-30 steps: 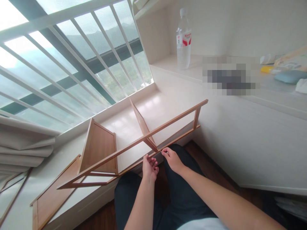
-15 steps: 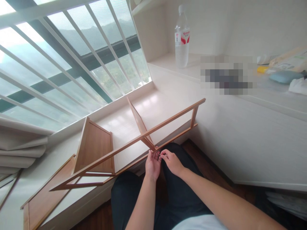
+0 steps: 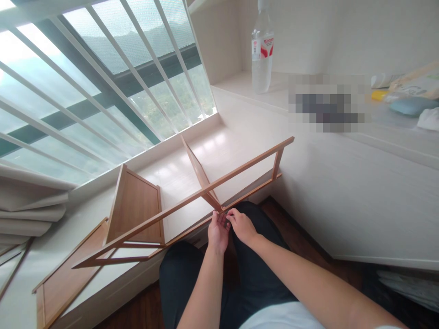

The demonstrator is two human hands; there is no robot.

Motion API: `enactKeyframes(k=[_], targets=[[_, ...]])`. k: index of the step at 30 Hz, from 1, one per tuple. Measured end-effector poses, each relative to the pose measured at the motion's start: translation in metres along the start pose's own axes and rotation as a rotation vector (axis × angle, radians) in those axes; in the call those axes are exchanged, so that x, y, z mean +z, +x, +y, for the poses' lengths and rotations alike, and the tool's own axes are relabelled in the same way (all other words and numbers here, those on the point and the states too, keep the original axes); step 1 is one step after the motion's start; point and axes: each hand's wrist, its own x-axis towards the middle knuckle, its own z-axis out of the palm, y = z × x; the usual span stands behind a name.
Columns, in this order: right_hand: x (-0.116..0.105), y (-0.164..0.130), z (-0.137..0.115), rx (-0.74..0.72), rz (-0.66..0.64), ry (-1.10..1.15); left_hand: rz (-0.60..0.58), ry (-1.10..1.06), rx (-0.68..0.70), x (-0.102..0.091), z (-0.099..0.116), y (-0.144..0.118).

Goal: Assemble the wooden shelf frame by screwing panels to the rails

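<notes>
Left hand (image 3: 218,230), right hand (image 3: 241,225) pinch together at wooden frame (image 3: 192,197) joint; pinched item hidden, unidentifiable.

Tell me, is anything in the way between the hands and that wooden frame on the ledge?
Nothing visible is. The left hand and the right hand are both right at the wooden frame, fingers meeting at the joint where the slanted divider panel joins its lower rail. The water bottle stands far off.
</notes>
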Motion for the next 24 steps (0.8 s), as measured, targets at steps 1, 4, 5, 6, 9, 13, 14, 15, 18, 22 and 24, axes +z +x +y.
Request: enactKeyframes(k=[1,4,5,6,9,13,14,15,18,22,24], targets=[[0.0007,0.0010,-0.0007,0.007,0.001,-0.016,-0.003,0.000,0.002,0.0003,0.0000,-0.0003],[0.0033,0.0042,-0.0021,0.019,0.002,-0.057,-0.005,-0.001,0.007,0.0006,0.0001,-0.0007],[0.0041,0.0051,-0.0024,0.020,0.002,-0.069,-0.005,-0.001,0.008,0.0004,0.0001,-0.0006],[0.0049,0.0059,-0.0027,0.022,0.003,-0.079,-0.006,-0.001,0.008,0.0000,0.0001,-0.0005],[0.0065,0.0070,-0.0037,0.027,0.005,-0.107,-0.012,0.002,0.009,-0.0011,-0.0002,-0.0001],[0.0073,0.0067,-0.0056,0.028,0.013,-0.135,-0.022,0.006,0.015,-0.0018,-0.0008,0.0003],[0.0075,0.0066,-0.0061,0.027,0.016,-0.140,-0.025,0.005,0.016,-0.0019,-0.0010,0.0004],[0.0078,0.0066,-0.0065,0.026,0.019,-0.146,-0.027,0.005,0.016,-0.0019,-0.0012,0.0006],[0.0090,0.0064,-0.0073,0.023,0.028,-0.165,-0.024,0.003,0.018,-0.0021,-0.0018,0.0016],[0.0102,0.0059,-0.0070,0.020,0.034,-0.184,-0.024,0.001,0.018,-0.0028,-0.0024,0.0024],[0.0105,0.0060,-0.0068,0.022,0.040,-0.188,-0.026,-0.001,0.018,-0.0029,-0.0026,0.0022]])
